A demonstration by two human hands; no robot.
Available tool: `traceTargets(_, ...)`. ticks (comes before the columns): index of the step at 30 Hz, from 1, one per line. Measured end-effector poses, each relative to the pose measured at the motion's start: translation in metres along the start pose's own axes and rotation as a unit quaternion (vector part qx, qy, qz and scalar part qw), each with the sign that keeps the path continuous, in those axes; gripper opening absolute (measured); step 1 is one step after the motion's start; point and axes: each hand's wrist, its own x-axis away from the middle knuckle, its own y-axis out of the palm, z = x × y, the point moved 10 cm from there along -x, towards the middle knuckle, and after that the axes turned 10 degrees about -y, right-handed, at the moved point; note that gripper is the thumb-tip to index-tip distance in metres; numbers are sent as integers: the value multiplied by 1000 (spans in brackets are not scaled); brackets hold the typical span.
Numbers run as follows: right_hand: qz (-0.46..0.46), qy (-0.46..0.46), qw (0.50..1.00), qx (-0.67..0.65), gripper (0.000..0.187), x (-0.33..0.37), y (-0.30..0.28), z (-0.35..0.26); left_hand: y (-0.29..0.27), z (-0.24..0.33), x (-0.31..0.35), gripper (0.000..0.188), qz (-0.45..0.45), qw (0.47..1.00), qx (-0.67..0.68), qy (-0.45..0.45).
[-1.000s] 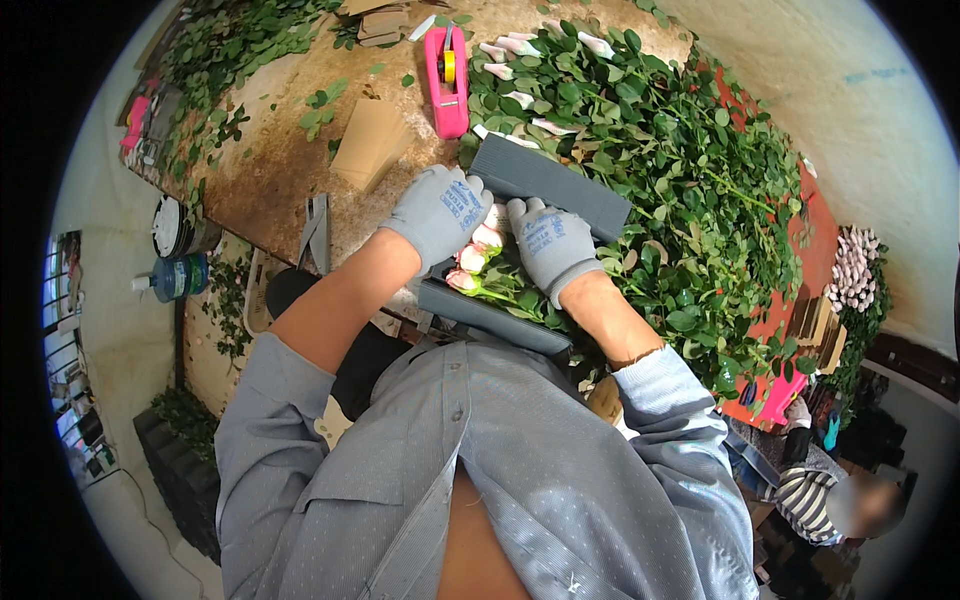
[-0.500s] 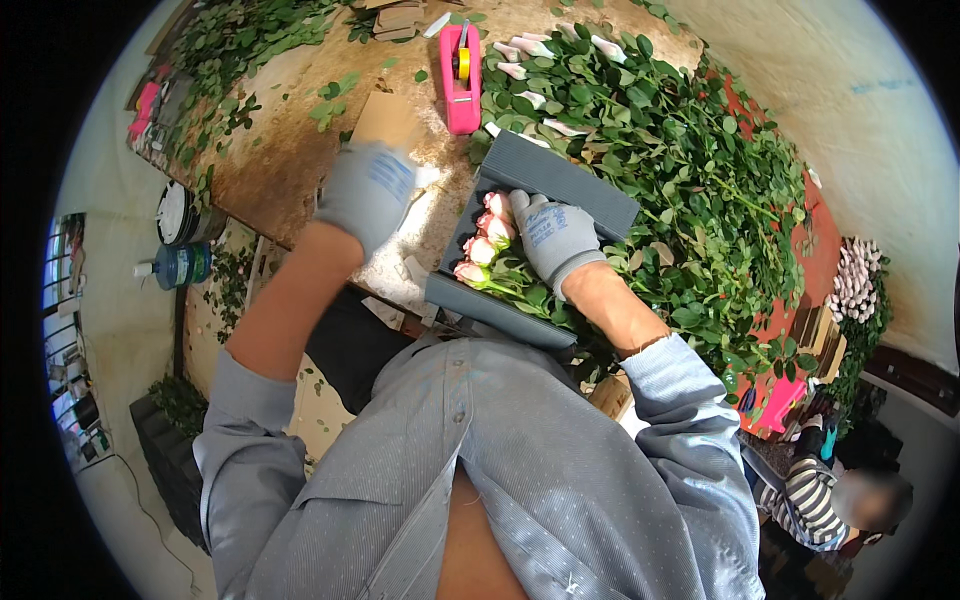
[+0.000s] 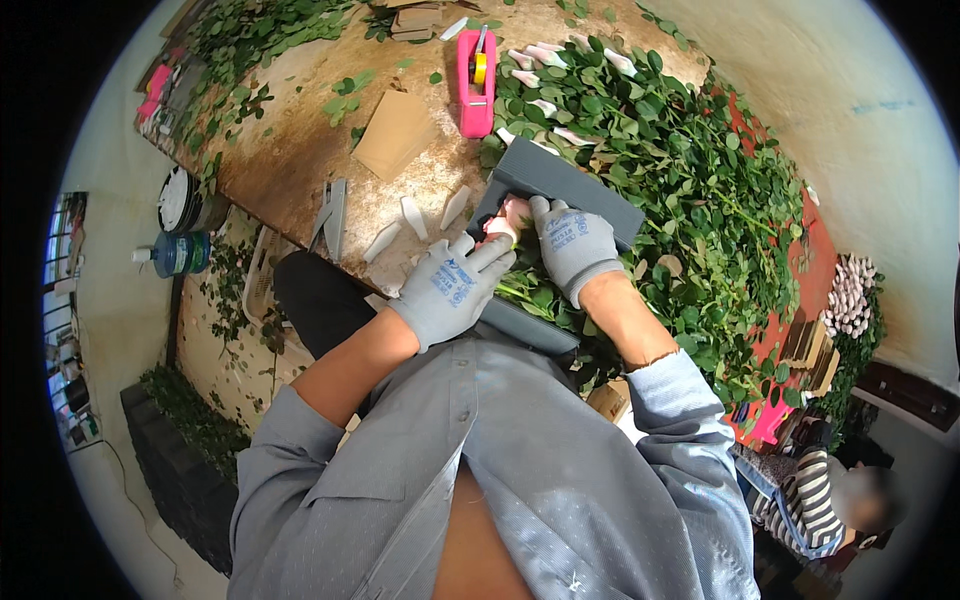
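Pink roses [image 3: 511,214] with green leaves lie in a dark grey folded holder [image 3: 560,180] on the table's near edge. My left hand [image 3: 450,290], in a grey glove, reaches across the holder's near-left side. Its fingers are stretched out and touch the lower roses, covering some of them. My right hand [image 3: 578,245], gloved alike, rests with extended fingers over the stems and leaves just right of the flower heads. The palms hide most of the bunch. Left of the holder lie several white paper strips [image 3: 413,217] and a grey stapler [image 3: 333,215].
A cardboard sheet [image 3: 393,135] and a pink tape dispenser [image 3: 476,85] lie farther back. A large heap of leafy rose stems [image 3: 690,200] fills the table's right side. Water jug [image 3: 180,254] stands at left. Another person [image 3: 810,500] is at the lower right.
My left hand has come from beside the cardboard sheet, rightward and nearer, onto the roses. The sheet, stapler and paper strips are now uncovered. My right hand stays at the bunch.
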Motion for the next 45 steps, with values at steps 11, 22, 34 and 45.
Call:
traceTargets(11,-4,-15,998,-67,29,-4,14,1,-4,13,-12,43,-23,999,-39,15)
traceTargets(22,60,-28,994,-93,31,0,14,0,-1,8,-26,43,36,999,-11,16)
traceTargets(34,6,-42,991,-130,21,6,-55,22,-4,8,-34,46,17,1000,21,6)
traceTargets(45,182,344,914,-114,38,-36,-49,362,-4,13,-42,49,31,1000,2,0)
